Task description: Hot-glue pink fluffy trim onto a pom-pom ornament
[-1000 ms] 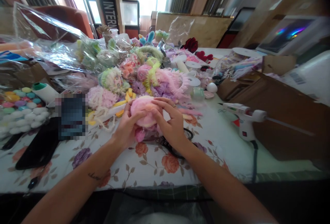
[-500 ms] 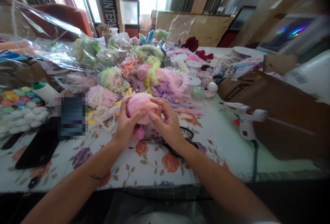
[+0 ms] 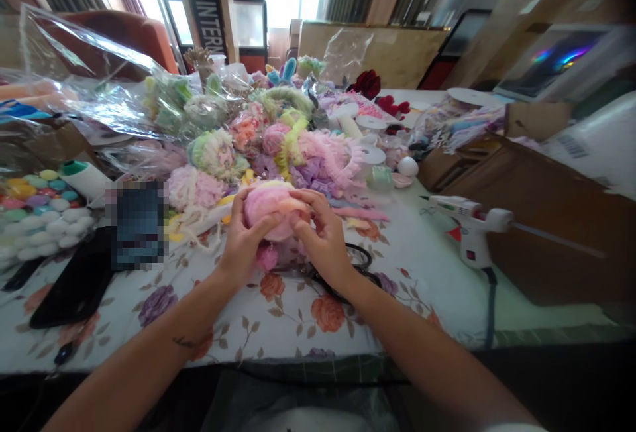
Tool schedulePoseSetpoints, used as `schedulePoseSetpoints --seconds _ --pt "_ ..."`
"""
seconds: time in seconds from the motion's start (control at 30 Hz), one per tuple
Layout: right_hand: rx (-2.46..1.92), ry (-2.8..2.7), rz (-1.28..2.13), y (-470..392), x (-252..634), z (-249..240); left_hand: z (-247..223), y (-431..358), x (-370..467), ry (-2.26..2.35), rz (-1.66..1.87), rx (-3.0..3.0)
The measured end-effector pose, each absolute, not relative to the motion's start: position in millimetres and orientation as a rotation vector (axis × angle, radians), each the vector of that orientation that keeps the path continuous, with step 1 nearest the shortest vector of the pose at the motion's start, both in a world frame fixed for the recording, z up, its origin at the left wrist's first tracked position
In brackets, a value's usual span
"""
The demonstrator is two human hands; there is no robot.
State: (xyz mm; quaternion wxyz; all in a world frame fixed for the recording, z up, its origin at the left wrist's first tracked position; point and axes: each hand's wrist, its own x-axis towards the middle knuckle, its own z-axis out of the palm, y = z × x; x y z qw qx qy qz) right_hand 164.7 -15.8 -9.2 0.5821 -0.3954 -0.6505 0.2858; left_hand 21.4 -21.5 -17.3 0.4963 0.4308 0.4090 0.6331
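A soft pink fuzzy ball (image 3: 271, 207), with yellow along its top and a peach strip on its right, is held above the table between my two hands. My left hand (image 3: 247, 230) is wrapped round its left side, thumb pressed on the front. On the right side my right hand (image 3: 318, 226) grips it with bent fingers at the peach strip. Just below the ball shows a small bright pink pompom (image 3: 267, 256); whether it is joined to the ball I cannot tell. Black-handled scissors (image 3: 360, 256), partly hidden, lie by my right wrist.
A heap of yarn and plush trims (image 3: 298, 147) fills the table behind my hands. To the right lie a white glue gun (image 3: 470, 220) and a cardboard box (image 3: 536, 233). At left are pompoms (image 3: 50, 226), a black phone (image 3: 74, 286) and a thread cone (image 3: 87, 180).
My right thumb has shifted slightly to the right along the front of the ball. My left hand stays in nearly the same place.
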Motion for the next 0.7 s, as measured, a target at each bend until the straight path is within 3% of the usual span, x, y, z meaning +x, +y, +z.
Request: schedulePoseSetpoints --seconds 0.7 --pt "-0.958 -1.514 0.644 -16.0 163.5 -11.6 -1.7 -26.5 25.7 0.914 1.430 0.844"
